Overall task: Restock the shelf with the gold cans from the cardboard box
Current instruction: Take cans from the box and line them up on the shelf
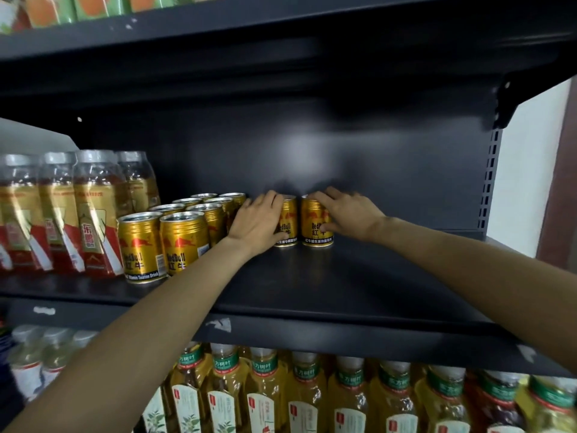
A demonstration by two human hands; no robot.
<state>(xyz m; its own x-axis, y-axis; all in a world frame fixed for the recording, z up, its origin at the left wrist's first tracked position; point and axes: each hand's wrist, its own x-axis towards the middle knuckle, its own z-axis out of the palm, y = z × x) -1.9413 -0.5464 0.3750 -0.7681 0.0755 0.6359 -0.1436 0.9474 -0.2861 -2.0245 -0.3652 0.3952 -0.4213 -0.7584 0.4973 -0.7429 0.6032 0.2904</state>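
Note:
Two rows of gold cans (pixel 181 242) stand on the dark metal shelf (pixel 343 282), running from the front edge back to the rear panel. Far back on the shelf, my left hand (pixel 259 221) wraps around one upright gold can (pixel 288 223), just right of those rows. My right hand (pixel 346 214) grips a second upright gold can (pixel 315 225) beside it, a small gap apart. Both cans rest on the shelf surface. The cardboard box is out of view.
Tall bottles with gold and red labels (pixel 62 214) stand left of the cans. Yellow tea bottles (pixel 312 395) fill the shelf below. The upper shelf (pixel 281 23) overhangs closely. Bare shelf surface stretches right of my hands to the perforated upright (pixel 490 182).

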